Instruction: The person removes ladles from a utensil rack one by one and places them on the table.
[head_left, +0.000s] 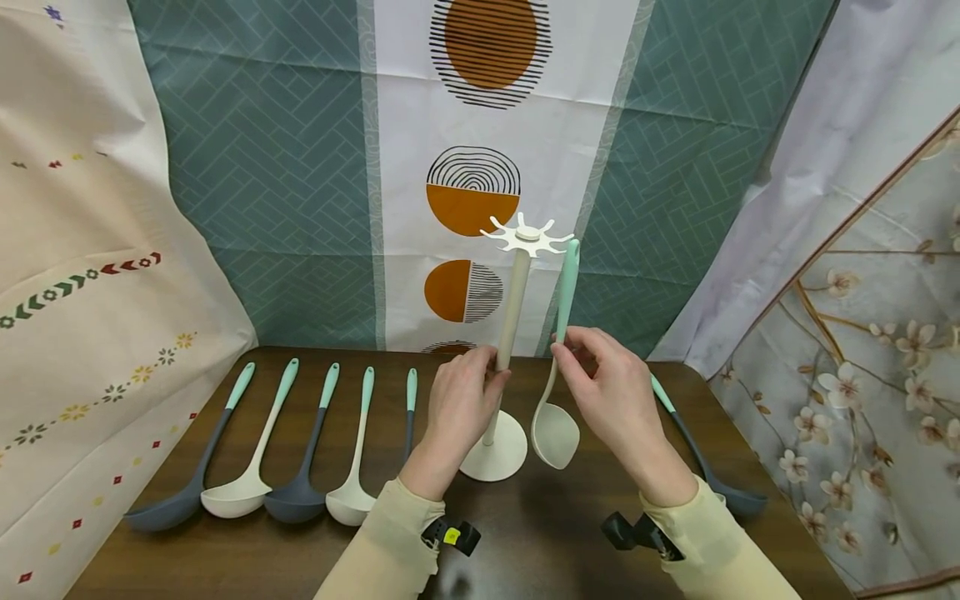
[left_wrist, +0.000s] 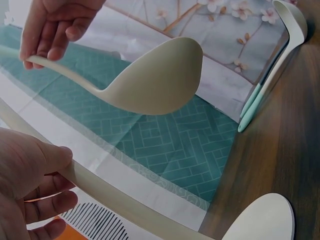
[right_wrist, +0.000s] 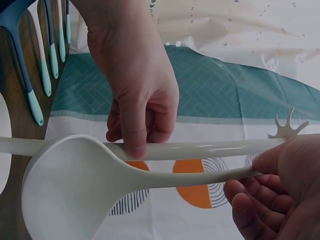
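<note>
My left hand (head_left: 459, 400) holds the pole of a cream utensil stand (head_left: 513, 308), which has a round base and a ring of hooks (head_left: 527, 236) on top. To its right, my right hand (head_left: 611, 392) pinches a cream ladle (head_left: 557, 437) where its mint handle meets the cream shaft. This ladle is upright, bowl down and raised above the table, with the handle's holed end close to the hooks at the right. Whether it touches a hook, I cannot tell. In the right wrist view, the bowl hides part of the pole.
Several mint-handled ladles lie in a row at the left, dark (head_left: 296, 500) and cream (head_left: 240, 497) ones alternating. At the right lie another dark ladle (head_left: 738, 500) and a cream ladle (left_wrist: 275, 72). A patterned curtain (head_left: 285, 167) hangs behind the wooden table (head_left: 517, 533).
</note>
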